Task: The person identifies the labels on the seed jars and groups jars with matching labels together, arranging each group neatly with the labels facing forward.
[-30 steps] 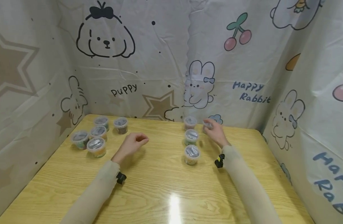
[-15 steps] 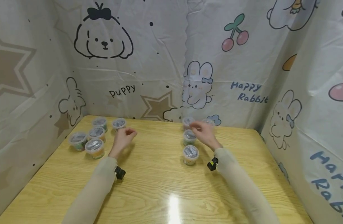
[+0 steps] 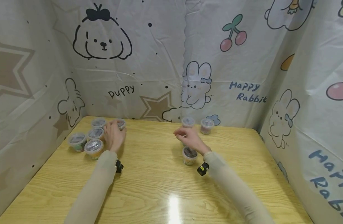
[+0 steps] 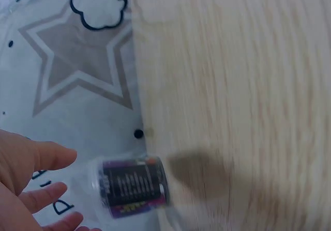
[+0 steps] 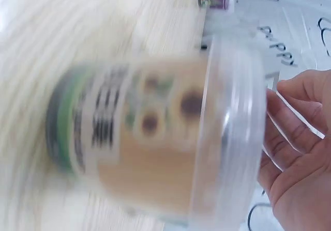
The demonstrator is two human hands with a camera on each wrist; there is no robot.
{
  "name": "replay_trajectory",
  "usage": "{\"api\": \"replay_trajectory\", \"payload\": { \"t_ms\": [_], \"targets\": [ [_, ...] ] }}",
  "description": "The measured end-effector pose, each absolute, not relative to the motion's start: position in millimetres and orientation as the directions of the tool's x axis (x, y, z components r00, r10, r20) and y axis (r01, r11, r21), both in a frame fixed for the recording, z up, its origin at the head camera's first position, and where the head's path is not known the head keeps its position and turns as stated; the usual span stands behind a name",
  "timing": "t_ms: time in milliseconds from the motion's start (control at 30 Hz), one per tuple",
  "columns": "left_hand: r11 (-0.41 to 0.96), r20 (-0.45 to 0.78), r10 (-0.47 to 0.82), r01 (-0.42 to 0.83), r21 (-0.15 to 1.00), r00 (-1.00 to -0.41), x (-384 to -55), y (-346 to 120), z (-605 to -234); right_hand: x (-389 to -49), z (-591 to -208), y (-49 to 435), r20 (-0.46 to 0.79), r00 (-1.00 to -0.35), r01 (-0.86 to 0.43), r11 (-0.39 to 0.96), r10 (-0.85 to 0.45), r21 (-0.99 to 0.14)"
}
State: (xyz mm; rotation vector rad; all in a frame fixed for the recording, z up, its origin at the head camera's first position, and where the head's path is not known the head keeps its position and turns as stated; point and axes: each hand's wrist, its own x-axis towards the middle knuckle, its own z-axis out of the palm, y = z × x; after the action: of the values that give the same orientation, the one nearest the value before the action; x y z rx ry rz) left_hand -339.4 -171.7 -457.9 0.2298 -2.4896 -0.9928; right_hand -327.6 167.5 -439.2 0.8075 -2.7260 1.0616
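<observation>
My left hand [image 3: 115, 135] is at the back left, beside a clear lidded cup [image 3: 121, 123]. In the left wrist view this cup [image 4: 133, 185] has a black and purple label, and the spread fingers [image 4: 54, 156] stand apart from it. My right hand [image 3: 189, 138] hovers over the right-hand row of cups with its fingers loosely bent, holding nothing. It largely hides the row's middle cup. The row's front cup [image 3: 190, 157] and back cup [image 3: 187, 121] show. Up close in the right wrist view, a blurred cup with a sunflower label [image 5: 150, 122] stands in front of the hand.
Several more lidded cups crowd the left, among them an orange one [image 3: 94, 148] and a greenish one [image 3: 77, 142]. Another cup [image 3: 207, 126] stands at the back right. A patterned cloth [image 3: 157, 62] hangs around the wooden table [image 3: 149, 180].
My right hand has left the back-right cup and moved left over the row. My left hand has moved left and back to the dark-labelled cup. The camera view has shifted slightly.
</observation>
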Motion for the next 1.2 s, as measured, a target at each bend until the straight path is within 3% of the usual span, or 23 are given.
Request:
{"api": "replay_trajectory", "payload": {
  "t_ms": [567, 933, 1200],
  "targets": [
    [0.769, 0.201, -0.271, -0.086, 0.633, -0.942, -365, -186, -458, -307, -446, 129, 0.216, -0.842, -0.514, 0.611, -0.495, -0.602],
    [0.787, 0.178, -0.257, -0.099, 0.61, -0.95, -369, -188, -464, -306, -448, 123, 0.227, -0.838, -0.526, 0.625, -0.496, -0.577],
    [0.774, 0.239, -0.268, -0.061, 0.63, -0.933, -371, -185, -467, -301, -443, 120, 0.202, -0.867, -0.488, 0.694, -0.456, -0.529]
  ]
}}
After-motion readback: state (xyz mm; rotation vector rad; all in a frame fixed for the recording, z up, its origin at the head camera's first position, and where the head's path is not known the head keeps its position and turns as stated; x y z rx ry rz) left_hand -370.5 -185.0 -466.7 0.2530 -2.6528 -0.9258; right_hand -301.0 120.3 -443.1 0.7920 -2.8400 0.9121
